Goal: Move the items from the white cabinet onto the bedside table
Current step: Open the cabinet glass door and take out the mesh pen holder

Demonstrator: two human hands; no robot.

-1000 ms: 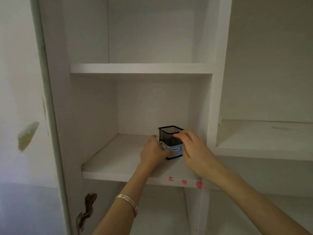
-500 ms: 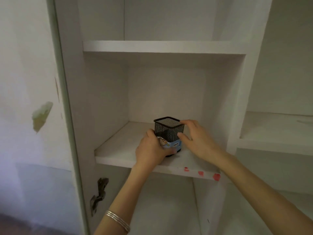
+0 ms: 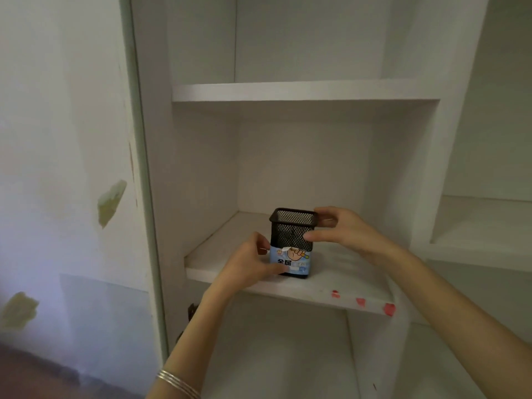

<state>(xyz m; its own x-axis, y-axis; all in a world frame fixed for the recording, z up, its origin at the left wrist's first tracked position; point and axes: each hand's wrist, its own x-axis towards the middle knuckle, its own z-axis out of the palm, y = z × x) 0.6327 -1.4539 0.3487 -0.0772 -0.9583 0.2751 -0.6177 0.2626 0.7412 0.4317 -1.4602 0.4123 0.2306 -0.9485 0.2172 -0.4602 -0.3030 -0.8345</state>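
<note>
A black mesh pen holder with a light blue paper label around its lower half stands upright on the middle shelf of the white cabinet. My left hand grips its lower left side over the label. At the holder's upper right side is my right hand, thumb on the front mesh and fingers at the rim. The holder looks empty inside. The bedside table is out of view.
The cabinet has an upper shelf above and an open compartment below. A second shelf section lies to the right. Red marks dot the shelf's front edge. A patchy wall is on the left.
The view has drawn closer to the cabinet and shifted. Both hands stay on the pen holder; my right hand has slid up toward its rim. The holder stays on the shelf.
</note>
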